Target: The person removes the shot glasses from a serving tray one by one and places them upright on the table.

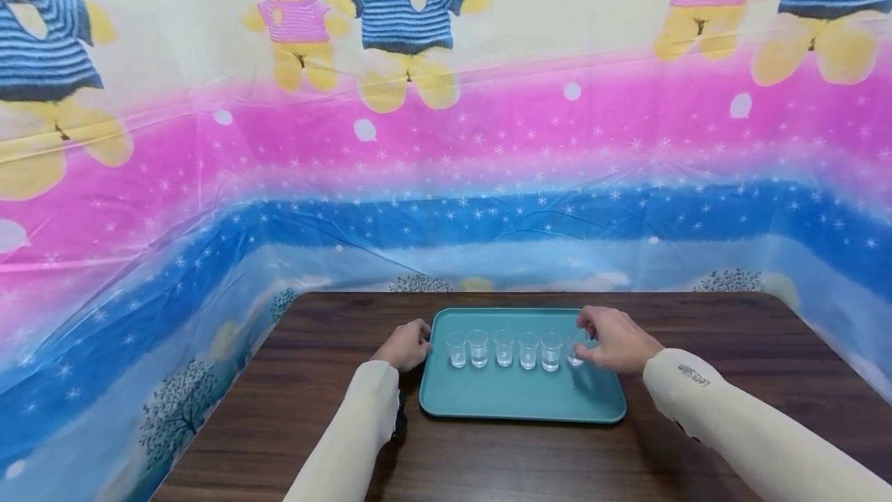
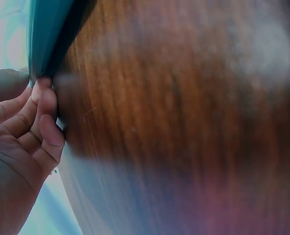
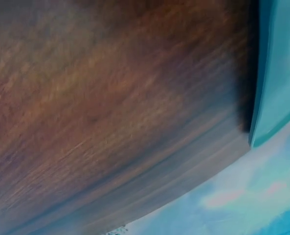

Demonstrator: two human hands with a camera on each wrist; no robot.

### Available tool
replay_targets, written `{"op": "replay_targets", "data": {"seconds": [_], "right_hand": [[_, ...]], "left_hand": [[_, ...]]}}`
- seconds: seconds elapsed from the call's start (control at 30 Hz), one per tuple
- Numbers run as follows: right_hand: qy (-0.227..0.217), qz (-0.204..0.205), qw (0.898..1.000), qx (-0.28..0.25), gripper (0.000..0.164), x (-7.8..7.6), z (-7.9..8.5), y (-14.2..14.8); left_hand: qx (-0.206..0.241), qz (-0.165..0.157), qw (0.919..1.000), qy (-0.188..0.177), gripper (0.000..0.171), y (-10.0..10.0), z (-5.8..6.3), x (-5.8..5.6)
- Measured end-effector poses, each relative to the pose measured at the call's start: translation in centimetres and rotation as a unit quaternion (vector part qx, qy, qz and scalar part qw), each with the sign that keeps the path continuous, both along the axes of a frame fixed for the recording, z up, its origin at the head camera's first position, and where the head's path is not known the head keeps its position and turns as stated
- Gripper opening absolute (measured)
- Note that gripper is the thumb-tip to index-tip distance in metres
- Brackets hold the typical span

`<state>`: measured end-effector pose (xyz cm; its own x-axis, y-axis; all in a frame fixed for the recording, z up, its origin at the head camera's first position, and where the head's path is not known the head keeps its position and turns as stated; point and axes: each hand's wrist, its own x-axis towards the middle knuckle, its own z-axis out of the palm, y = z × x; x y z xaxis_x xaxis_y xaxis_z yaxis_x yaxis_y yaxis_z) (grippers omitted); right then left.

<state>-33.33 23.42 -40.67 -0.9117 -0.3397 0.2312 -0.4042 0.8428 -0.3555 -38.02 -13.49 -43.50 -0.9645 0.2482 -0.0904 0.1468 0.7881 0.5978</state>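
A turquoise tray lies on the wooden table, and several small clear cups stand upright on it in a row. My left hand is at the tray's left edge. In the left wrist view, the thumb and fingers of that hand pinch the tray rim. Over the right end of the row, my right hand has its thumb and fingers around the rightmost cup, hiding most of it. Whether the cups hold liquid I cannot tell. Only a dark sliver of the right hand shows in the right wrist view.
Dark brown wood grain covers the table, which has rounded far corners. Behind it hangs a cloth printed with bears and snowflakes, reaching round both sides. The tray's corner shows in the right wrist view.
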Motion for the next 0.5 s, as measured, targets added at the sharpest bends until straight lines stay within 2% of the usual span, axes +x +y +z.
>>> {"op": "replay_targets", "data": {"seconds": [0.3,0.5], "right_hand": [[0.012,-0.023,0.998,-0.051,0.027,-2.0,1.4,3.6],[0.009,-0.052,0.997,-0.053,0.033,-3.3,1.1,6.3]], "left_hand": [[-0.009,-0.001,1.0,-0.001,0.028,0.0,0.2,0.0],[-0.025,-0.017,0.9995,0.0,0.026,0.2,0.3,0.0]]}}
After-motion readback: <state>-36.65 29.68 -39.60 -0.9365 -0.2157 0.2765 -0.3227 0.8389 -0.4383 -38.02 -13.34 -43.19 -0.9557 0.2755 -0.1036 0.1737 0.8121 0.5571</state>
